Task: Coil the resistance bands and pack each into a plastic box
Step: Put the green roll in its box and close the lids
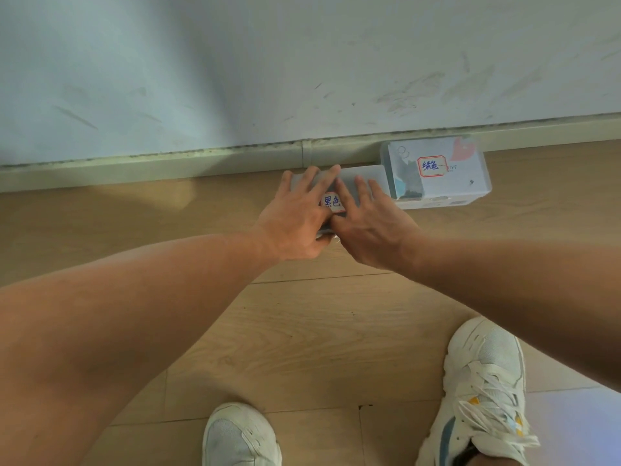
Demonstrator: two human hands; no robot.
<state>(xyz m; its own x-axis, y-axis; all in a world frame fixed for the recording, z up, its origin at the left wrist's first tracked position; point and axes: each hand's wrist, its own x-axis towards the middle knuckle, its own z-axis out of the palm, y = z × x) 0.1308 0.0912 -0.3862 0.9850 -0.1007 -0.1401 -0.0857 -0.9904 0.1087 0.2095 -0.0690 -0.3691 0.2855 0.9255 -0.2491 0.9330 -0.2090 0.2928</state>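
Note:
A translucent plastic box (366, 178) with a red-framed label lies on the wooden floor by the skirting board. Its lid is on. My left hand (295, 216) lies flat on the left part of the lid, fingers spread, with the thumb at the near edge. My right hand (369, 223) rests palm down on the right part, fingers apart. Both hands hide most of the box; its contents do not show. Touching its right end stands a second closed plastic box (470, 176), labelled too, with something blue-green visible inside at its left end.
The white wall (302, 62) and the skirting board (168, 163) run just behind both boxes. My two white sneakers (484, 388) stand on the wooden floor (302, 331) near the bottom of the view.

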